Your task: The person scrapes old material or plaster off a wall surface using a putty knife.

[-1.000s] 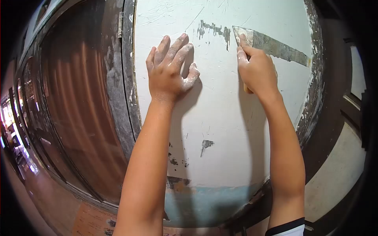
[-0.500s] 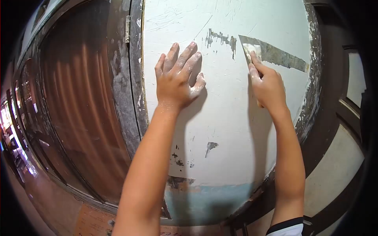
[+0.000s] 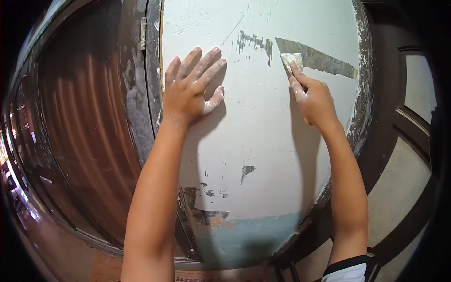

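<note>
My left hand (image 3: 192, 89) rests with spread fingers on the white panel (image 3: 253, 122), near its left edge; white dust coats the fingertips. My right hand (image 3: 312, 96) grips a putty knife (image 3: 292, 61), its blade smeared with white and held against the panel. Just right of the blade, a grey bare strip (image 3: 324, 58) slants down to the panel's right edge. A ragged grey patch (image 3: 256, 42) shows between the two hands. Most of the knife's handle is hidden in my right hand.
A dark wooden frame with a hinge (image 3: 143, 34) borders the panel on the left, beside a glazed door with a brown curtain (image 3: 84, 113). Dark framed panels (image 3: 399, 183) stand at the right. Low on the white panel are small grey spots and a blue-green band (image 3: 253, 237).
My left hand has shifted left on the panel. The putty knife in my right hand sits slightly lower and left of the grey strip's tip. The whole view has shifted a little.
</note>
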`<state>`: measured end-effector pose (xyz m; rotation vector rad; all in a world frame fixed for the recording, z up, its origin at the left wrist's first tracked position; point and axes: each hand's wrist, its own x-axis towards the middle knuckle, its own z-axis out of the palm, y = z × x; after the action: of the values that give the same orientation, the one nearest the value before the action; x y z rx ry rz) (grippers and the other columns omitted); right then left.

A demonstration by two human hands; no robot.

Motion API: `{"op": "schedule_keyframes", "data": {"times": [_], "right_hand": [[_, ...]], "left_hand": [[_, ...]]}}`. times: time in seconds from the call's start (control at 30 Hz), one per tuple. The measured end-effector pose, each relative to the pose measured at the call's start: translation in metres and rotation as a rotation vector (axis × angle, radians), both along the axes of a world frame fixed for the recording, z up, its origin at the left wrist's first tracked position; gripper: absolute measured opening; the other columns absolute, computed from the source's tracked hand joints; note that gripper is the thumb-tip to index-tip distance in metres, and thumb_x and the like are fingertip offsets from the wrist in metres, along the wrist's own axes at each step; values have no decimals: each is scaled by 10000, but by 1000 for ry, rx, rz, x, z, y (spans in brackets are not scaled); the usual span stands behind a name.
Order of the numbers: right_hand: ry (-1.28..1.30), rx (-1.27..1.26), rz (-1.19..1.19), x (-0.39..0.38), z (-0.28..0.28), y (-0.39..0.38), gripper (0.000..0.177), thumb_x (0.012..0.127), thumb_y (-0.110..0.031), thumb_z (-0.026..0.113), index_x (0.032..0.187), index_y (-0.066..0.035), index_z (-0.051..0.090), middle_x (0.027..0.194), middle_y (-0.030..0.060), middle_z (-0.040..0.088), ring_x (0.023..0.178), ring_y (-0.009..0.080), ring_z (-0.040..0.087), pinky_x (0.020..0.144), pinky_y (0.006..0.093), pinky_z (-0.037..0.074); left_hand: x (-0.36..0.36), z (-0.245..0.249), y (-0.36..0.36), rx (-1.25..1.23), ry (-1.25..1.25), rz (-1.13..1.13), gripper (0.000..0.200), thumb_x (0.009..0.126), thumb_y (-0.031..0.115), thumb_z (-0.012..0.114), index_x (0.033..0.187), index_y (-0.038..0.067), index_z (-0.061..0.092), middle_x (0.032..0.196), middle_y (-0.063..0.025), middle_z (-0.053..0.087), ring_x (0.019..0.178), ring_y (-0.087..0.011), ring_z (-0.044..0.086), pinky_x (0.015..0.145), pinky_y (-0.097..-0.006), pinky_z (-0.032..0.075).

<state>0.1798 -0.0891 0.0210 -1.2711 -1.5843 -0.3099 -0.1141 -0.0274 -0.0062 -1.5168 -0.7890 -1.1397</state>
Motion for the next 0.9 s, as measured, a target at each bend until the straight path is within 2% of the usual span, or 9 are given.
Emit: {"op": "schedule_keyframes", "data": {"times": [0.1, 0.4, 0.47, 0.5, 0.57, 0.63, 0.7, 0.77, 0.9], "right_hand": [[-74, 144, -22, 4, -4, 23, 401, 1054, -260, 616, 1454, -250, 646, 607, 102, 485, 522, 167, 407, 565, 356, 414], [-74, 194, -16, 0, 0, 20, 428, 1063, -271, 596, 1491, -283, 607, 614, 83, 487, 527, 177, 411, 570, 360, 424], [24, -57, -8, -5, 5, 1, 431, 1062, -274, 591, 1493, -281, 604, 633, 88, 508, 571, 180, 448, 613, 357, 447], [24, -55, -6, -5, 5, 7, 431, 1062, -274, 591, 1493, -281, 604, 633, 88, 508, 571, 180, 448, 613, 357, 447], [-62, 167, -26, -6, 6, 19, 424, 1064, -283, 592, 1488, -284, 612, 632, 81, 509, 590, 168, 455, 634, 354, 449], [-23, 104, -22, -9, 6, 12, 410, 1062, -288, 596, 1471, -276, 631, 638, 89, 517, 589, 168, 454, 638, 356, 446], [-34, 46, -68, -8, 6, 10, 384, 1054, -344, 540, 1382, -237, 707, 672, 81, 665, 567, 255, 615, 767, 408, 525], [-27, 4, -64, -9, 11, 12, 361, 1057, -342, 536, 1331, -222, 737, 635, 72, 636, 537, 241, 596, 773, 410, 525], [-2, -16, -44, -15, 17, 7, 354, 1061, -347, 533, 1313, -220, 747, 620, 62, 623, 508, 235, 573, 745, 396, 524]], "left_hand": [[2, 0, 1, 3, -15, 4, 632, 854, 371, 712, 1477, 346, 607, 1637, 99, 483, 1514, -235, 426, 1281, -512, 239], [3, 0, 0, 17, -27, -5, 598, 849, 391, 727, 1436, 371, 615, 1604, 142, 511, 1503, -191, 439, 1282, -499, 244], [3, 0, 0, 17, -14, -7, 618, 825, 356, 723, 1437, 323, 642, 1614, 87, 516, 1505, -248, 435, 1266, -514, 257], [2, 0, -1, 19, -14, -5, 618, 825, 356, 723, 1437, 323, 642, 1614, 87, 516, 1505, -248, 435, 1266, -514, 257], [2, 1, 0, 28, -12, -23, 615, 820, 341, 724, 1430, 318, 647, 1605, 87, 527, 1500, -249, 441, 1265, -511, 260], [2, 0, 1, 29, -12, -19, 614, 817, 339, 725, 1426, 318, 650, 1603, 87, 530, 1498, -248, 444, 1265, -510, 261], [3, 1, 1, 36, -12, -13, 613, 814, 337, 727, 1422, 318, 652, 1600, 87, 533, 1496, -247, 447, 1264, -508, 263], [3, 0, 0, 25, -31, -12, 587, 841, 393, 734, 1417, 340, 632, 1598, 129, 522, 1497, -202, 447, 1276, -498, 251], [3, 0, 2, 28, -13, -14, 610, 813, 345, 726, 1417, 321, 650, 1600, 91, 532, 1494, -236, 448, 1267, -503, 258]]}}
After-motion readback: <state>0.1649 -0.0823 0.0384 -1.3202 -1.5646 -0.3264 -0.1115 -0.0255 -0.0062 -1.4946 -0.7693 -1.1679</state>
